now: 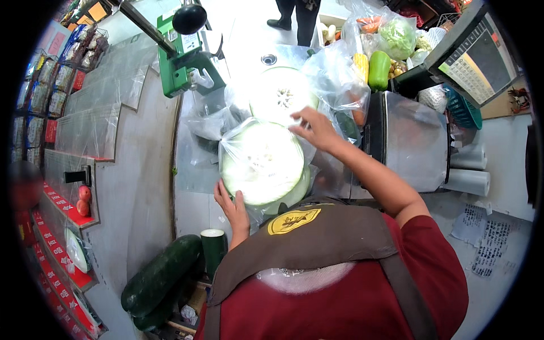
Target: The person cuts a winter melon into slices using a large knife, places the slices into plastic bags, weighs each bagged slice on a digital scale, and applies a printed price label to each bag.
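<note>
A large cut slice of winter melon [261, 163], wrapped in a clear plastic bag, lies before me on the metal counter [193, 180]. Its pale face is overexposed. My left hand [234, 208] rests against its lower left edge, fingers apart. Just behind is a second cut winter melon piece [284, 95], seeds showing in its centre. My right hand [316, 127] hovers over the near right rim of that piece, fingers half curled. Glare hides whether plastic film is between those fingers. Another pale green melon piece [299, 191] shows partly beneath the bagged slice.
A green bag-sealing device [182, 51] stands at the back left. Bagged vegetables [340, 80], a green pepper [379, 70] and a scale with keypad display [476, 59] are at right. Whole winter melons [163, 272] lie lower left. Another person's legs [297, 19] stand beyond the counter.
</note>
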The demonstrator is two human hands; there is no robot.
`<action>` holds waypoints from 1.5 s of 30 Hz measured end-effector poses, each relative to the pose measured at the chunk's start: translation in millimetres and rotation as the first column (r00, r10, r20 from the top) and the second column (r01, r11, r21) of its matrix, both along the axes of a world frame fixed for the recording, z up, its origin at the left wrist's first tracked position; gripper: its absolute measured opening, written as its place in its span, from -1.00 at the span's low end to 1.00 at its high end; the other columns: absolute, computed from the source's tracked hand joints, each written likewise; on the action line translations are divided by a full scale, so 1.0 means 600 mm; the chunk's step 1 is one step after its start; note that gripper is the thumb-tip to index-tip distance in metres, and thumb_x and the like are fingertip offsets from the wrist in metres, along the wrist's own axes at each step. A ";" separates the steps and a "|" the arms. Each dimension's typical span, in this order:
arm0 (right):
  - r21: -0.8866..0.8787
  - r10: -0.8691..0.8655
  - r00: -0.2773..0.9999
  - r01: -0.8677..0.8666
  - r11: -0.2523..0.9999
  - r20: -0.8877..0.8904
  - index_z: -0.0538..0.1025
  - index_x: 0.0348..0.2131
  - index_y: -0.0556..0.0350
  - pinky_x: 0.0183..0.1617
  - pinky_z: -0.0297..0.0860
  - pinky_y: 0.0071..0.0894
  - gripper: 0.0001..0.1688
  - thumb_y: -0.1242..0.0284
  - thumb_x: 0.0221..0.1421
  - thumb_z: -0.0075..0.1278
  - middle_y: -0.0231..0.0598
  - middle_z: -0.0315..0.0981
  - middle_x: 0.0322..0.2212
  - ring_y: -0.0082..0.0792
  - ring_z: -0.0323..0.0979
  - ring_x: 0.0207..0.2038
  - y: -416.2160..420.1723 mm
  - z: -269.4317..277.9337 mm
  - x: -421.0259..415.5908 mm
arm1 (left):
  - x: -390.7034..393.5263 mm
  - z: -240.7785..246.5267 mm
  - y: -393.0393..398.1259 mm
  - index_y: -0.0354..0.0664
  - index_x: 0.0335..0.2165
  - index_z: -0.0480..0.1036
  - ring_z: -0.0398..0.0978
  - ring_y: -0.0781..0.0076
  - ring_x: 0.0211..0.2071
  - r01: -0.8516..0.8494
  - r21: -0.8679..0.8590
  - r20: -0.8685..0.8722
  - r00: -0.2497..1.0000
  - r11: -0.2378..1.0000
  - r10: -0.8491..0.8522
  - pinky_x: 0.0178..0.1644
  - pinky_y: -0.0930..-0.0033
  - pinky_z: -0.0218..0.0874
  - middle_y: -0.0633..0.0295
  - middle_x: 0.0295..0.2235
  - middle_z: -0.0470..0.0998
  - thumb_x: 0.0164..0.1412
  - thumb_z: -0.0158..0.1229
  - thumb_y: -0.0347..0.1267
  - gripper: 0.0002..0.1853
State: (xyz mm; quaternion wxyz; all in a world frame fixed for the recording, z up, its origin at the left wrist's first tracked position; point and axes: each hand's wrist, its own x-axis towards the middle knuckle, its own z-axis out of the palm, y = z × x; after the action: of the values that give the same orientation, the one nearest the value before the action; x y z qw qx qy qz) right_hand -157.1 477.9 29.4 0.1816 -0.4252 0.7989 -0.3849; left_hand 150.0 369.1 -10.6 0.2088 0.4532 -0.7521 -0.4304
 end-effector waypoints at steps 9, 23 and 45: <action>0.611 0.109 0.990 -0.034 0.791 -0.087 0.37 0.02 0.37 0.15 0.23 -0.27 0.06 -0.13 -0.24 0.19 0.17 0.36 -0.05 0.01 0.32 0.03 -0.217 -0.078 -0.270 | 0.022 -0.020 0.049 -0.20 0.26 -0.15 0.05 0.09 0.21 -0.044 0.874 -0.148 0.925 0.484 0.351 0.23 0.10 -0.04 0.04 0.24 -0.04 0.19 0.12 -0.22 -0.17; 0.166 0.009 1.000 -0.006 0.986 -0.017 0.46 -0.22 0.27 -0.16 0.34 -0.29 -0.28 0.05 -0.22 0.25 0.00 0.49 -0.37 -0.18 0.47 -0.28 -0.080 0.082 -0.122 | 0.010 -0.035 0.064 0.07 0.24 -0.16 0.16 0.01 0.15 0.024 0.976 -0.128 0.864 0.214 0.486 0.03 -0.18 0.21 0.06 0.17 0.09 0.14 0.17 -0.08 -0.14; -0.247 -0.353 0.558 0.733 0.634 0.751 0.43 -0.11 0.26 -0.22 0.40 -0.50 -0.55 0.25 0.16 0.04 -0.28 0.46 -0.26 -0.52 0.44 -0.28 0.727 0.136 -0.195 | -0.036 -0.043 0.149 -0.05 0.21 0.08 0.21 0.13 0.16 -0.171 0.794 -0.312 0.709 0.584 0.632 0.15 0.01 0.13 0.11 0.19 0.17 0.23 -0.11 0.10 -0.28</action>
State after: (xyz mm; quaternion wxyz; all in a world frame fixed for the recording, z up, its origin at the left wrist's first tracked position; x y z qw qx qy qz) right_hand -274.1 914.2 111.2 0.1805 -0.0169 0.6375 -0.7488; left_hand 128.3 458.7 -36.2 0.3255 0.5137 -0.2933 -0.7377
